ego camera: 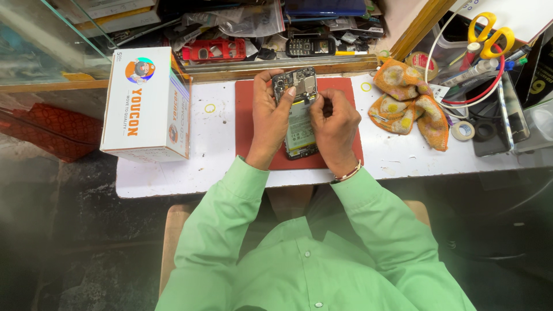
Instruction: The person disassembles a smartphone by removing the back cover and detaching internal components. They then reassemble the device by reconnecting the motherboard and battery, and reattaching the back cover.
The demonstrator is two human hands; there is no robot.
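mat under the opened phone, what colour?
Red mat, plain, no pattern; seen in the head view.

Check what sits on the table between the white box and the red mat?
Head view: only a small yellow ring on bare white table between the white box and the red mat.

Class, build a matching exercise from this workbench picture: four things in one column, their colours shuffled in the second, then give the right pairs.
Things:
1. work mat under the opened phone
2. scissors handles
3. shirt sleeve
4. crumpled cloth

Colours:
a. light green
b. orange with pale spots
c. red
d. yellow

Pairs: 1-c, 2-d, 3-a, 4-b
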